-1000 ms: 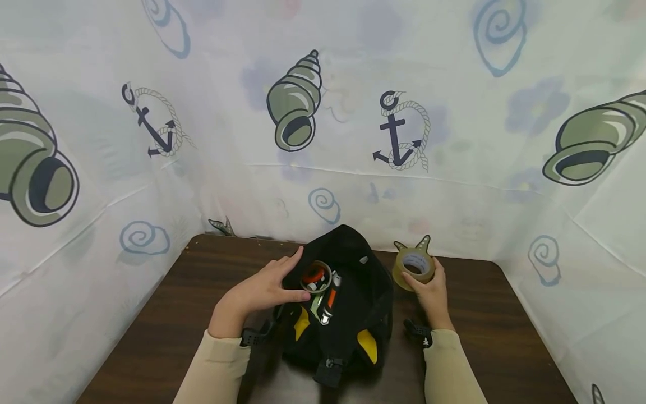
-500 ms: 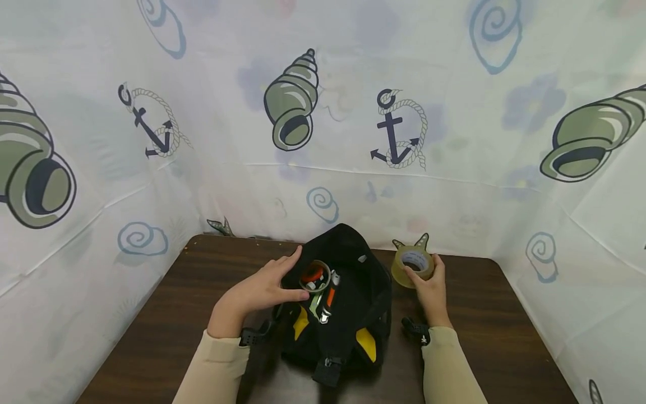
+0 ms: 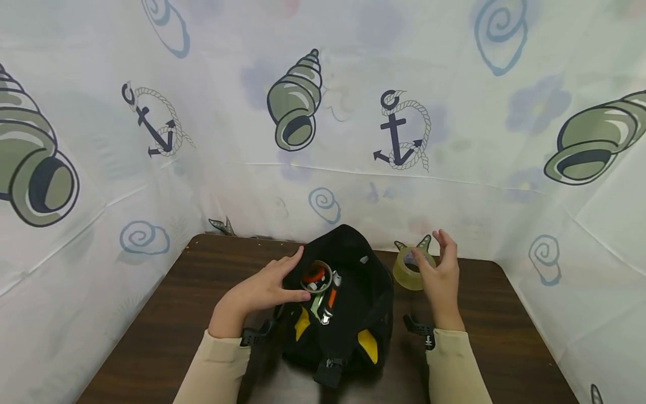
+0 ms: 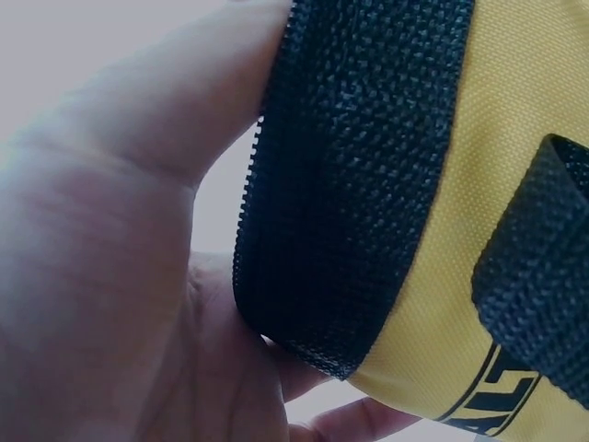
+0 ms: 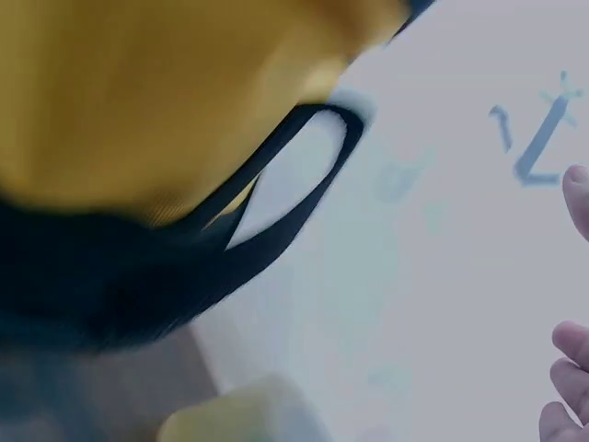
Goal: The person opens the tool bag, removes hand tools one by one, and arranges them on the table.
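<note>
A black and yellow zippered bag (image 3: 360, 303) stands on the table with its mouth open. My left hand (image 3: 262, 289) grips its left rim; in the left wrist view the thumb and fingers lie on opposite sides of the zip edge (image 4: 340, 184). Inside lie a small ring-shaped roll (image 3: 330, 278), an orange and silver tool (image 3: 331, 297) and a green-handled item (image 3: 316, 307). Right of the bag, a roll of clear yellowish packing tape (image 3: 407, 280) rests on the table. My right hand (image 3: 443, 283) is raised beside it, thumb and fingers spread and holding nothing; its thumb partly covers the roll.
The brown wooden table (image 3: 202, 292) ends at a patterned cloth backdrop (image 3: 348, 191) at the back and both sides. A black strap with a buckle (image 3: 330, 367) hangs at the bag's front. A webbing loop (image 5: 313, 193) shows in the right wrist view.
My right hand has let go of the packing tape and lifted up and to the right, its fingers spreading. The roll stays about where it was. My left hand keeps its grip on the bag.
</note>
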{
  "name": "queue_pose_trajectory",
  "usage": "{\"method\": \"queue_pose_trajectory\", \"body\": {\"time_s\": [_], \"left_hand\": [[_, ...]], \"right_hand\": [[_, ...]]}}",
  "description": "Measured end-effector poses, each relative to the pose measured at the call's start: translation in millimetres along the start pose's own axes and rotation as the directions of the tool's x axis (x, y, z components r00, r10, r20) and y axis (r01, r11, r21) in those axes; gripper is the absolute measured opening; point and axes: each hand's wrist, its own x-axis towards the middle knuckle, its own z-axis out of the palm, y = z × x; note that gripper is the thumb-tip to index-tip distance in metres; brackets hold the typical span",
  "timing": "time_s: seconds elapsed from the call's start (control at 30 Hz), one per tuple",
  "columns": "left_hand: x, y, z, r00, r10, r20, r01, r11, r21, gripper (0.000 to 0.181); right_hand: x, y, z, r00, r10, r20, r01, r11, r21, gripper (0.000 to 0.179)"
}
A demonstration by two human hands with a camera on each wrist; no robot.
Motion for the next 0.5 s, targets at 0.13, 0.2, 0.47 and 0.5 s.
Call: {"method": "queue_pose_trajectory", "body": {"time_s": [0.13,0.2,0.47,0.5], "left_hand": [[0.9,-0.5,0.7,1.0,0.003,0.003,-0.003,1.0,0.009,0.114],[0.9,-0.9,0.7,1.0,0.002,0.002,-0.002,1.0,0.014,0.114],[1.3,-0.4,0.0,1.0,0.006,-0.007,-0.006,1.0,0.026,0.114],[1.2,-0.3,0.1,1.0,0.008,-0.006,-0.007,1.0,0.028,0.114]], "right_hand": [[-1.7,-27.7,-7.0,0.998,-0.066,-0.003,0.066,0.997,0.034,0.079],[-3.7,-41.8,-10.0,0.995,-0.096,-0.002,0.096,0.994,0.058,0.078],[-16.4,-89.3,-8.7,0.978,-0.211,-0.003,0.209,0.97,0.127,0.072],[-18.5,-93.9,-7.6,0.974,-0.226,0.002,0.224,0.966,0.129,0.071]]}}
